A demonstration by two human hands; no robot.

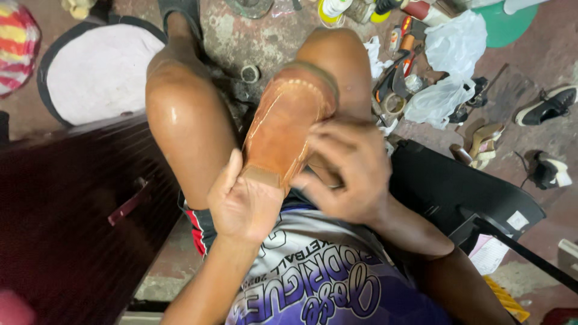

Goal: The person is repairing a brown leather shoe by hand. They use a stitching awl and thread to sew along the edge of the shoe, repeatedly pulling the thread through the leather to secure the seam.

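A tan leather shoe (283,123) lies sole-up between my bare knees, its stitched edge facing up and its toe resting against my right knee (337,57). My left hand (241,198) cups the near end of the shoe from below, thumb along its left side. My right hand (349,171) presses on the shoe's right edge with bent fingers; whether it holds a small tool is hidden. My left knee (180,102) is beside the shoe.
A dark wooden cabinet (66,204) stands at left, a white round cushion (99,69) beyond it. Tools, glue bottles and plastic bags (448,66) litter the floor at upper right. A black seat (457,186), sandals (481,144) and a black shoe (548,105) lie at right.
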